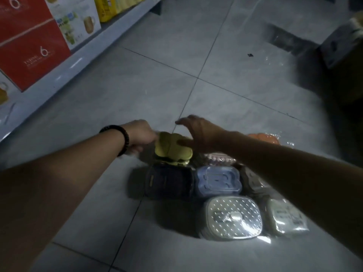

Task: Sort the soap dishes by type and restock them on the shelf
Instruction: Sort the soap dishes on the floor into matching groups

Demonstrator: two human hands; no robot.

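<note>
I was in a shop, low over the grey tiled floor [157, 85] of an aisle. A long white shelf [82, 55] ran along my left, stocked with red boxes [33, 46], boxes printed with mugs [78, 22] and yellow packs [110, 8]. On the floor lay soap dishes [233, 218] in several colours, each sealed in clear wrap.

Bare forearms [59, 173], dark beaded bracelet [125, 138] on left wrist
</note>
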